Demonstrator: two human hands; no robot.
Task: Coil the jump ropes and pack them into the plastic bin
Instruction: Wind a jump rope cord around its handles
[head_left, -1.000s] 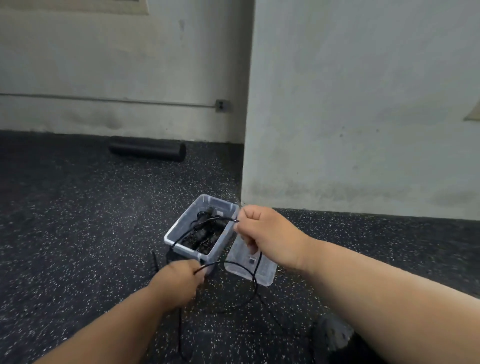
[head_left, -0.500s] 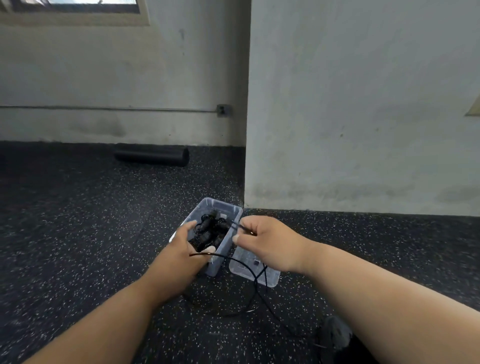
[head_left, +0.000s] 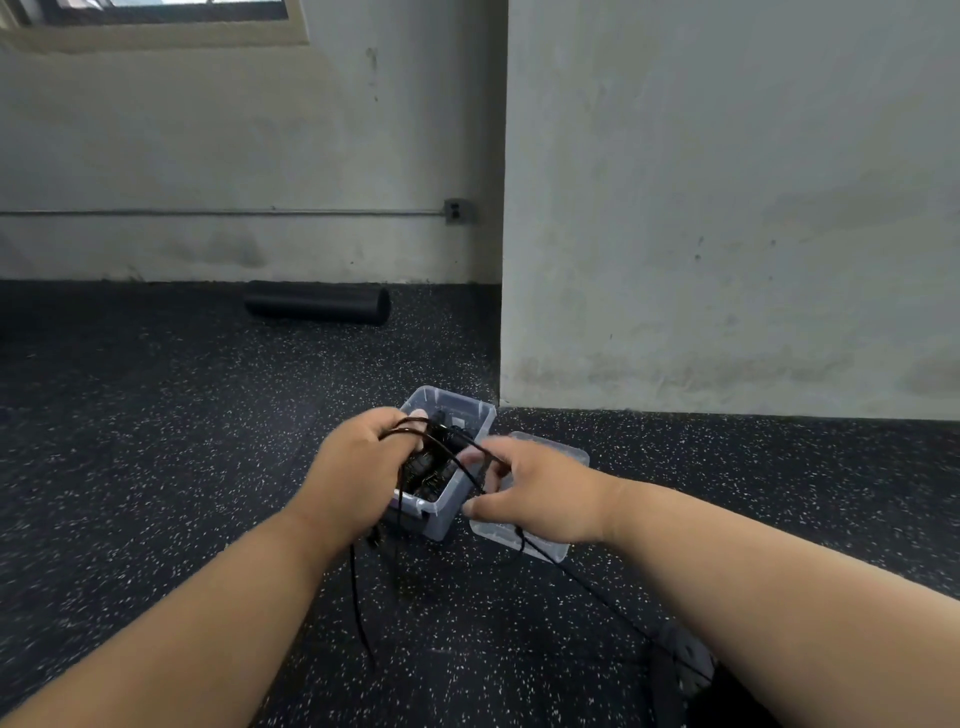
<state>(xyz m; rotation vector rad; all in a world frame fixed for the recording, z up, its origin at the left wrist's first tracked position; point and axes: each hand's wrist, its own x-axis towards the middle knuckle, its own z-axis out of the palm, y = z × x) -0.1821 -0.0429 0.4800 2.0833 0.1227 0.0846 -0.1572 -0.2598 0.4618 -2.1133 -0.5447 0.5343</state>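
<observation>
Left hand (head_left: 358, 467) grips coiled jump rope (head_left: 447, 452) above plastic bin (head_left: 457, 499); right hand (head_left: 540, 493) pinches a strand beside it. Bin holds black ropes.

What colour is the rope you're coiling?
Black, a thin jump rope seen in the head view.

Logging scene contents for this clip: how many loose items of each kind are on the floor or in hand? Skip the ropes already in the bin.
Clear plastic bin: 1
Clear bin lid: 1
Black jump rope being coiled by left hand and right hand: 1
Black foam roller: 1
Total: 4
</observation>
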